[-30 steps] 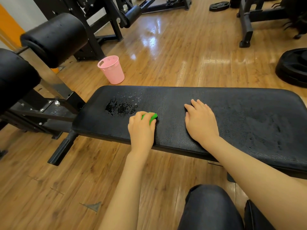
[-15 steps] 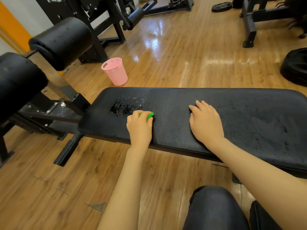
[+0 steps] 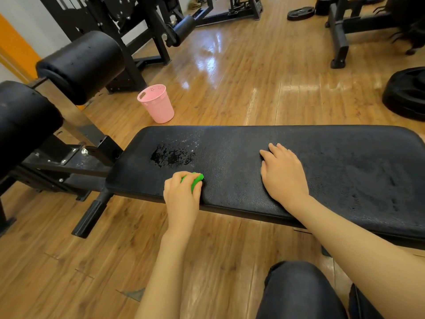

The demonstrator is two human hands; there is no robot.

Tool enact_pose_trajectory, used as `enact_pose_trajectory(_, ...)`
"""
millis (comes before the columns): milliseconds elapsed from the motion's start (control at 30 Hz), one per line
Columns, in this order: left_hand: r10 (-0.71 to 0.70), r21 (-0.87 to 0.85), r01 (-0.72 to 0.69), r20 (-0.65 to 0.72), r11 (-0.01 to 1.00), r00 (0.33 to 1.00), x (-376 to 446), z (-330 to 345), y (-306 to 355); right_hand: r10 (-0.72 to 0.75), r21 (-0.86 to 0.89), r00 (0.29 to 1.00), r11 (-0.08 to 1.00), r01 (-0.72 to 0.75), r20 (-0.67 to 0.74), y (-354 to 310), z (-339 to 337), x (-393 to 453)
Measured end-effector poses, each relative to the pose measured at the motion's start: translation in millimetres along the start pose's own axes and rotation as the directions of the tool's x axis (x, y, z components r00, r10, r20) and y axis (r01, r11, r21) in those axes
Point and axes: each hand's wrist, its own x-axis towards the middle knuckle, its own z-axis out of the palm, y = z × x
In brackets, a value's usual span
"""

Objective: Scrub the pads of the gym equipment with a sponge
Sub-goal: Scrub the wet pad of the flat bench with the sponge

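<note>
On the bench pad [image 3: 241, 171], the left hand [image 3: 182, 199] grips a green sponge [image 3: 195, 180] near the front edge. The right hand [image 3: 284, 173] rests flat beside it, fingers straight.

Open bench pad [image 3: 241, 157] between both hands; roller pads [image 3: 80, 65] beyond left end, pink basket [image 3: 157, 104] behind far edge.

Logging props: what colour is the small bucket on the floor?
Pink bucket, seen in the head view.

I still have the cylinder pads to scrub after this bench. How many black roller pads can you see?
3: one large roller upper left, another at the left edge, a small one on the far machine. More may be out of view.
</note>
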Motion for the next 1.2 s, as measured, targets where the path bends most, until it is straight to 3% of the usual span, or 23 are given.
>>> enact_pose_trajectory(200,-0.115,0.055,0.111,0.078,0.992,0.990,35,6,4,-0.001,0.008,1.000,1.000,0.001,0.002,0,0,0)
enact_pose_trajectory(433,-0.013,0.032,0.014,-0.040,0.999,0.999,-9,-6,-15,0.001,-0.002,1.000,1.000,-0.001,0.022,-1,-1,0)
enact_pose_trajectory(700,-0.022,-0.003,0.022,-0.016,1.000,1.000,1,-1,-20,0.052,-0.015,0.997,0.999,-0.051,0.049,-25,-5,12)
enact_pose_trajectory(900,0.000,-0.025,0.000,0.005,1.000,1.000,8,-2,-20,-0.039,0.107,0.993,0.994,0.027,0.111,-83,14,54)
enact_pose_trajectory(1200,0.088,0.023,-0.089,0.030,0.996,0.996,17,-2,-29,-0.062,0.046,0.987,0.997,0.055,0.147,-94,42,80)
